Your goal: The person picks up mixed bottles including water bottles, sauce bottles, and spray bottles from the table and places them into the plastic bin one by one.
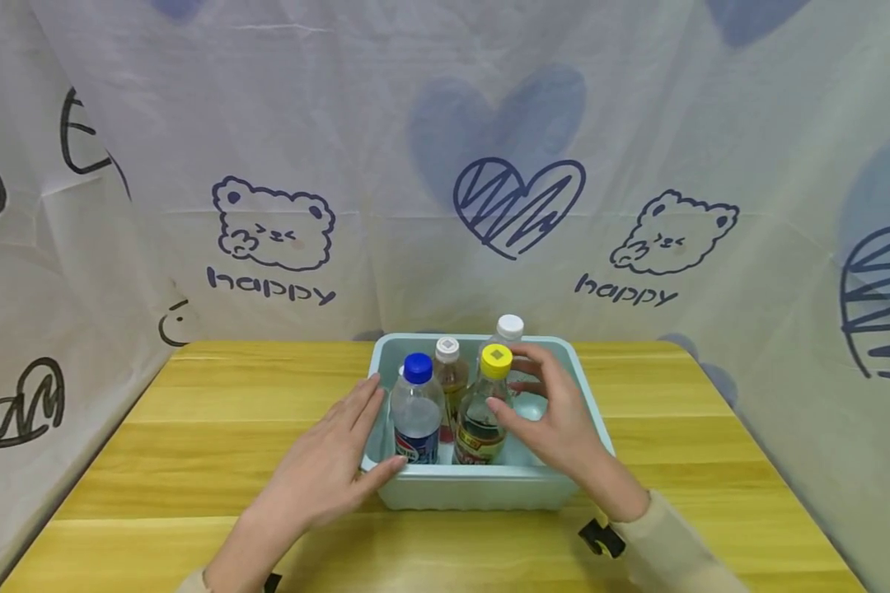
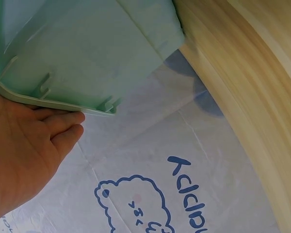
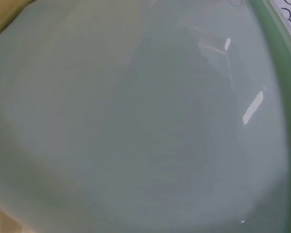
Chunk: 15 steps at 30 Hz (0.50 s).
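A pale blue-green plastic bin (image 1: 482,490) holds several upright bottles. My left hand (image 1: 325,461) rests against its left side with straight fingers; in the left wrist view, the fingers (image 2: 63,127) lie along the bin's rim (image 2: 63,106). My right hand (image 1: 559,412) curls round a yellow-capped bottle (image 1: 482,420) with a dark green and red label, thumb in front and fingers toward the back; the fingertips are partly hidden. Left of it stands a blue-capped Pepsi bottle (image 1: 418,416). The right wrist view shows only the bin's wall (image 3: 150,121) up close, no hand.
Behind the yellow cap stand a white-capped bottle (image 1: 449,375) with a reddish lower part and a clear white-capped bottle (image 1: 509,329). The bin is on a wood-grain table (image 1: 230,412). A printed cloth (image 1: 386,165) hangs behind. A black clip-like piece (image 1: 601,539) is by my right wrist.
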Available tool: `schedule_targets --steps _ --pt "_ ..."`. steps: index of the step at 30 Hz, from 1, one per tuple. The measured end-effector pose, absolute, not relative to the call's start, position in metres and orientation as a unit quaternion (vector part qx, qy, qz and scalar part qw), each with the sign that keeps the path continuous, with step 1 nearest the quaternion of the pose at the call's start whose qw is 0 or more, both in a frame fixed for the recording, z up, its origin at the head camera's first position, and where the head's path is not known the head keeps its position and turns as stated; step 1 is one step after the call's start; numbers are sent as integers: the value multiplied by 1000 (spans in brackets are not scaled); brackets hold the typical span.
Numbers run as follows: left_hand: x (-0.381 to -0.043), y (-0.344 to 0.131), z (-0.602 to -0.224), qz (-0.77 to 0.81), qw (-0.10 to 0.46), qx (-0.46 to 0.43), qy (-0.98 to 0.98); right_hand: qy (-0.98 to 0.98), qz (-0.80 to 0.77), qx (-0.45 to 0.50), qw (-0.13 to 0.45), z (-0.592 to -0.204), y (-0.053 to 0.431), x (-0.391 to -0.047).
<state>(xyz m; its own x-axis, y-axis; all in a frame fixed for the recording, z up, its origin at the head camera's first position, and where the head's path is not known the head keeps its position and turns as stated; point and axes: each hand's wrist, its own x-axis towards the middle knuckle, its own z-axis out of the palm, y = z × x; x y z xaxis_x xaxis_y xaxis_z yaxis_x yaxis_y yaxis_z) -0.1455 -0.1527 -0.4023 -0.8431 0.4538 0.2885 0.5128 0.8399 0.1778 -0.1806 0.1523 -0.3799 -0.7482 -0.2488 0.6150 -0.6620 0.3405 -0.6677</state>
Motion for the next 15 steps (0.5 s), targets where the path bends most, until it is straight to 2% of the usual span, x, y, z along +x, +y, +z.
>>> schedule_targets --steps 9,15 --pt "-145 -157 -401 -120 126 -253 -952 -751 534 269 281 -383 153 -183" --pt "-147 -160 -394 -128 125 -239 -954 -737 495 267 374 -382 168 -181"
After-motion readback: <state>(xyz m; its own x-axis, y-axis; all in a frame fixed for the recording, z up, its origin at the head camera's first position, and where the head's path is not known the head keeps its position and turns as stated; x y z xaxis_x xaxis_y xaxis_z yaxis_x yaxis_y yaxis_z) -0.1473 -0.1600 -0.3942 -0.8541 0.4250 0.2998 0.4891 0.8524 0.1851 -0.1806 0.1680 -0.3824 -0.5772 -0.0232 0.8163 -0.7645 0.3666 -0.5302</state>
